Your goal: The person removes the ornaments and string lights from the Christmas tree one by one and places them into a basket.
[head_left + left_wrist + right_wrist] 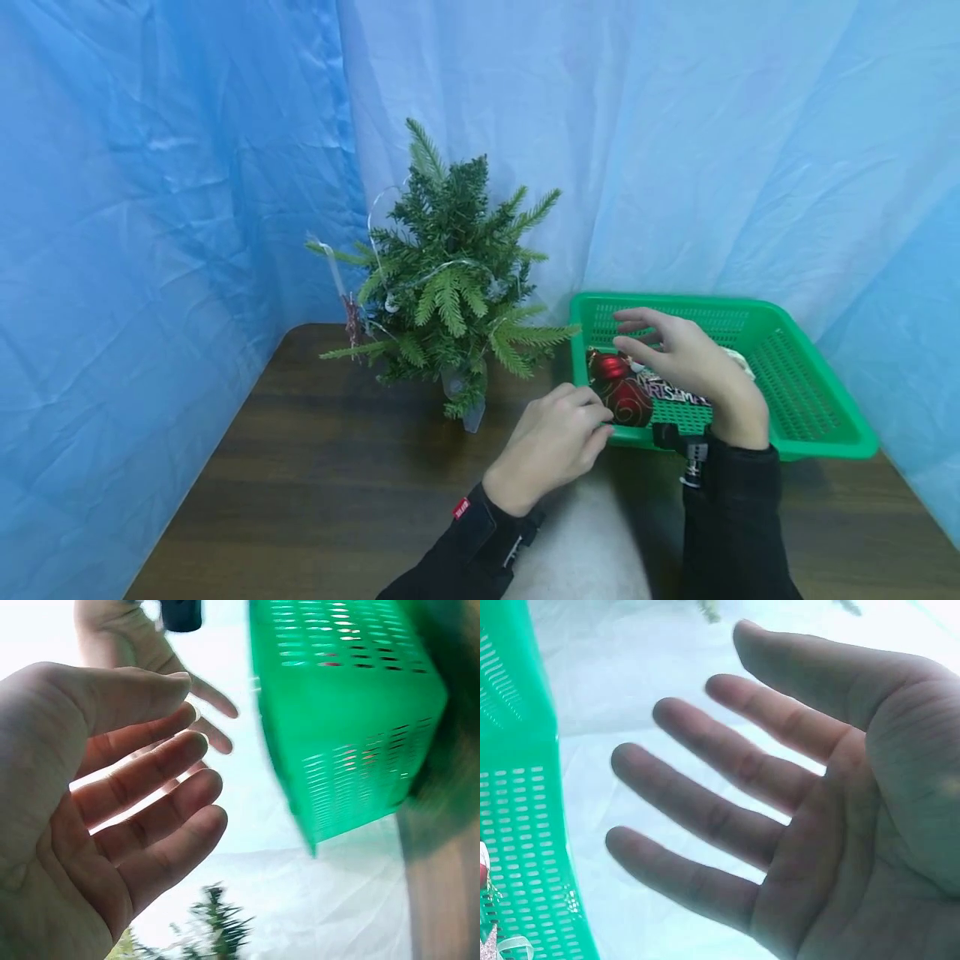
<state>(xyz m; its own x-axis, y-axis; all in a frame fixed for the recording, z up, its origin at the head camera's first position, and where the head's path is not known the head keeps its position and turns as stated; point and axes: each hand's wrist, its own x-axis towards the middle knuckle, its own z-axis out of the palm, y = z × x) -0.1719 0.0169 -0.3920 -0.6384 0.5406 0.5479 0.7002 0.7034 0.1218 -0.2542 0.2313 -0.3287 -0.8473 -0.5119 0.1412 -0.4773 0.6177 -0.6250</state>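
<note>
And there was the right hand (686,354), loose-fingered and holding nothing above the green basket (795,375); the left hand (555,433), relaxed and just as bare, hovered at the basket's near-left corner! A clean pick probably wanted a light fingertip pinch. The red baubles (628,404) lay inside the basket's left end, lower than the right hand.

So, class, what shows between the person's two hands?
In the head view, red baubles in the green basket show between the left hand and the right hand.
</note>
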